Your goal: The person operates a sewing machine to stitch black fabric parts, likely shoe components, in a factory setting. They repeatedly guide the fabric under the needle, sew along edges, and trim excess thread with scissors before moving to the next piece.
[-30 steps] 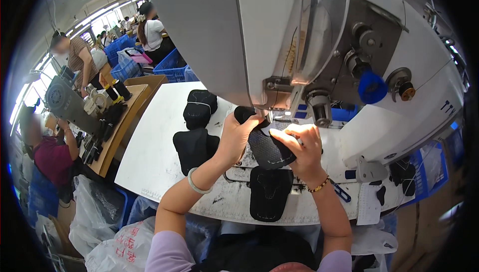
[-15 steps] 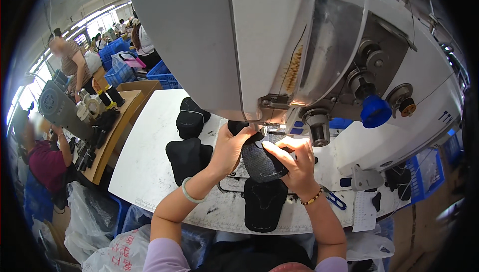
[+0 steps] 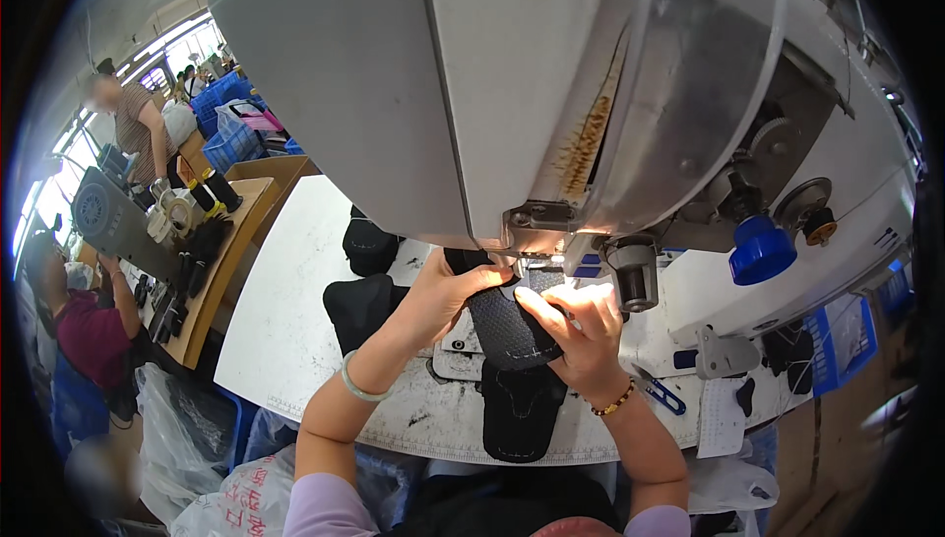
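Under the head of a white sewing machine [image 3: 345,74], a black textured fabric piece [image 3: 510,328] with pale stitching along its near edge is in both my hands. My left hand [image 3: 433,296], a pale bangle on its wrist, pinches the piece's left side by the needle area. From the right, my right hand [image 3: 591,335] grips it with thumb and fingers; a small pale patch shows beside that thumb. The lit spot under the needle is partly hidden by my fingers and the machine. Just below, a black stitched piece [image 3: 520,414] lies on the white table [image 3: 266,340].
Two more black pieces, one near [image 3: 360,313] and one farther [image 3: 370,247], lie left of my left forearm. Blue-handled thread snips [image 3: 661,394] rest right of my right wrist. A blue crate [image 3: 842,345] stands at the right. Two people work at the left, by another machine [image 3: 118,217].
The view has shifted closer to the machine, whose head looks larger. Both hands keep hold of the textured piece, nearly in place; my right fingers are slightly more bent.
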### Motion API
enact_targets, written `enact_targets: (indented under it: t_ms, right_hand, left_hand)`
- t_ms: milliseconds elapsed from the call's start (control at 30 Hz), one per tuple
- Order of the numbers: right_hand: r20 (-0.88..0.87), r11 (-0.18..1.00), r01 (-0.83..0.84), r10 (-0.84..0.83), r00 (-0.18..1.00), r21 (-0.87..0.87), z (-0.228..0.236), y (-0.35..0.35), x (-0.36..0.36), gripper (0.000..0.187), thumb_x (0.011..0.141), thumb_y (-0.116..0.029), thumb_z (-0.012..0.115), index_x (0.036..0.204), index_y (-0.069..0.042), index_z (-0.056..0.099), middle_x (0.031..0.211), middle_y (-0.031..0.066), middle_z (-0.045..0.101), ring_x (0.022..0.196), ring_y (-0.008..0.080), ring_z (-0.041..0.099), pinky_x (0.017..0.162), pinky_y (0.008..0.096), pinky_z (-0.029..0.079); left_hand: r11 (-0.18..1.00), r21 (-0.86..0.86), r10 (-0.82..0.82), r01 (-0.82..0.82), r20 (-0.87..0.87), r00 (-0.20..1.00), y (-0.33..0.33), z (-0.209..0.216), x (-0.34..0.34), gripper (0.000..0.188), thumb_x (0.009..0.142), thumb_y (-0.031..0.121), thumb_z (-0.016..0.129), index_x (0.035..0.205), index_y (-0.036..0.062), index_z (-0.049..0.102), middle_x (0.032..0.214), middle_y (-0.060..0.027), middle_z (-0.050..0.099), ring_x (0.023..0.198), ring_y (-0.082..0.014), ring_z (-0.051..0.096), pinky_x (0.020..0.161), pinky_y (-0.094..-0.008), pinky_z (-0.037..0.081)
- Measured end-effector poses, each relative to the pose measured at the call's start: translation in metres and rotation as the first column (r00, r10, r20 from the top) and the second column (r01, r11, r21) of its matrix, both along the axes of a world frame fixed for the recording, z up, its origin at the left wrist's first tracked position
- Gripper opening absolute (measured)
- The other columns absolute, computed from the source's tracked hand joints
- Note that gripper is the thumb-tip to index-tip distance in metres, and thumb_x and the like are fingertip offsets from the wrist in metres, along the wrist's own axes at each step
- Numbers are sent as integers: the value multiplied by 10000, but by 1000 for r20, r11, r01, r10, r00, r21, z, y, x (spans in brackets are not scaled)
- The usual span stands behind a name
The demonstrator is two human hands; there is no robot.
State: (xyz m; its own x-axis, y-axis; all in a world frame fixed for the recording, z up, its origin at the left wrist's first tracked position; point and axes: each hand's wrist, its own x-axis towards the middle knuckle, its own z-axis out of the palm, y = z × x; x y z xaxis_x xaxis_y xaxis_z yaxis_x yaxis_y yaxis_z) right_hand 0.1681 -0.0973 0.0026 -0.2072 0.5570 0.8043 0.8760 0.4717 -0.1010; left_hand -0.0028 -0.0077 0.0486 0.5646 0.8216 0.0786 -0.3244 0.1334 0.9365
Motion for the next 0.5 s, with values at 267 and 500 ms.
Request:
enact_targets:
  t_ms: [267,500]
  right_hand:
    - [-2,999,43,-43,999,0,0,2,-2,566,571,-89,649,1123,-215,653,1048,-9,467,934,199,489,750,389,424]
    - [-72,994,37,-30,997,105,-2,6,-3,591,548,-35,556,1112,-173,669,1028,0,553,830,174,515,711,316,406]
  left_hand:
    - [999,44,-9,6,66,998,8,-9,2,182,849,-44,564,1031,-27,569,979,-83,613,907,-140,592,819,-272,485]
    - [998,65,-6,-1,107,994,9,-11,5,184,859,-18,580,1042,-18,574,1006,-74,614,922,-142,598,843,-274,483]
